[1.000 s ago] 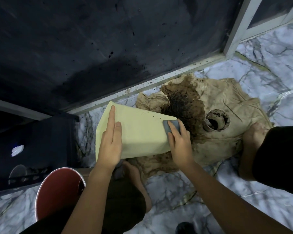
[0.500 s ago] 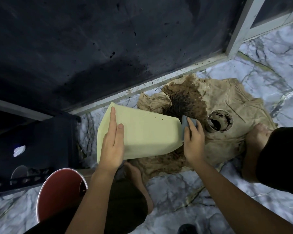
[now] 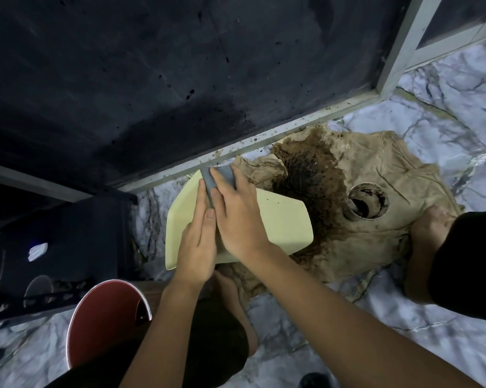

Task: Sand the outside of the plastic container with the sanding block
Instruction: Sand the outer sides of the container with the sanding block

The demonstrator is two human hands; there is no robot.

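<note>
A pale yellow plastic container lies on its side in front of me, its wide end to the left and its narrower base to the right, over a stained cloth. My left hand lies flat on its upper face and steadies it. My right hand crosses over beside the left and presses a grey sanding block against the container's far left edge. Most of the block is under my fingers.
The brown stained cloth covers the marble floor, with a round dirty cup on it. A red bucket stands at the lower left. A dark wall and metal frame rise behind. My bare feet rest on the floor.
My right hand has carried the sanding block from the container's right end across to its far left edge. The left hand has stayed flat on the container.
</note>
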